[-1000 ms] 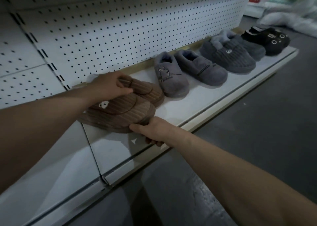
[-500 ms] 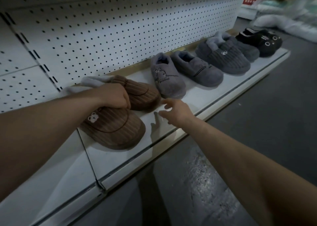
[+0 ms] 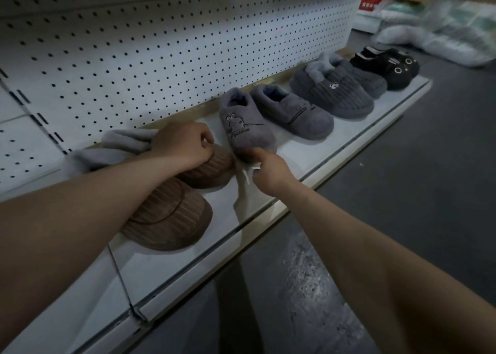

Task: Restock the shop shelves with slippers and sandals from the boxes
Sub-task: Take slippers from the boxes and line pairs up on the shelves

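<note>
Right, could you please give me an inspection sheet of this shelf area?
Surface: white shelf, pegboard behind.
Job's things: near brown slipper, far brown slipper, rabbit slipper, grey mate, ribbed grey pair, black cat-face pair, in a row.
Clutter: nothing seen.
Grips: left hand grips the far brown slipper; right hand has its thumb on the rabbit slipper's toe, hold unclear.
Cables: nothing seen.
Surroundings: dark floor, plastic-wrapped bundles beyond the shelf end.

Both bare forearms stretch forward and converge. The left grip (image 3: 185, 145) lies knuckles-up, its fingers curled tight on a brown slipper (image 3: 214, 168). The right grip (image 3: 269, 175) is just beside it, fingers curled and thumb forward; whether it pinches anything is unclear.
</note>
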The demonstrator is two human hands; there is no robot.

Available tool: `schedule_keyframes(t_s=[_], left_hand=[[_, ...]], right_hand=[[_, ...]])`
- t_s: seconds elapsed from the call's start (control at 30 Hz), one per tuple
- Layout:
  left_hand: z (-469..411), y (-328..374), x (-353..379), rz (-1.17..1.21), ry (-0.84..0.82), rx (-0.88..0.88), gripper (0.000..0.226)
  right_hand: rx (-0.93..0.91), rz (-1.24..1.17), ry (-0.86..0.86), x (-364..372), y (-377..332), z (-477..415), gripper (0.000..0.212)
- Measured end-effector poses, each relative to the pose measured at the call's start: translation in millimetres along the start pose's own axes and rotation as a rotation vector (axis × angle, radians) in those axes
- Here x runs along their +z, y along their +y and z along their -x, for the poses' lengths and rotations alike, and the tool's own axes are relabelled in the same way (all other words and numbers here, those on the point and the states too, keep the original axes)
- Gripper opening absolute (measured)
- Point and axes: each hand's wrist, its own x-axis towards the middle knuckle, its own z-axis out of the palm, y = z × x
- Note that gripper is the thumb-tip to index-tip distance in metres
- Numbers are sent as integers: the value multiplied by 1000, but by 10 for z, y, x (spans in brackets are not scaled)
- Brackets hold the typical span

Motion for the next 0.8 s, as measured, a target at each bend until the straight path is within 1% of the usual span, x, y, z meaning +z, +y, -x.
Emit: schedule_keyframes(t_s=[0.07, 0.13, 0.2, 0.27, 0.33, 0.4, 0.47, 0.53, 0.67, 0.8], left_hand=[[-73, 90, 128, 1, -39, 1, 25], [-135, 171, 242, -17, -86, -6, 36], [-185, 234, 319, -32, -111, 0, 42], [-219, 258, 389, -46, -134, 15, 44], [-231, 262, 442, -39, -151, 24, 46], [-230, 280, 487, -30, -150, 30, 48], [-237, 323, 528, -27, -148, 23, 49], [-263, 403, 583, -20, -174, 17, 49], [-349, 629, 689, -6, -262, -22, 50], [-417, 920, 763, 57, -265, -43, 52]], right_hand=[[-53, 180, 59, 10, 111, -57, 58], [-83, 254, 80, 41, 183, -120, 59], [-105, 328, 93, 49, 224, -159, 55], [-125, 417, 148, 25, 281, -167, 48], [-105, 467, 204, -24, 373, -140, 42], [-35, 482, 222, -70, 518, -95, 41], [43, 487, 199, -126, 685, -35, 42], [90, 441, 225, -190, 842, 64, 44], [122, 350, 287, -432, 1082, 295, 48], [151, 329, 351, -717, 1313, 564, 49]])
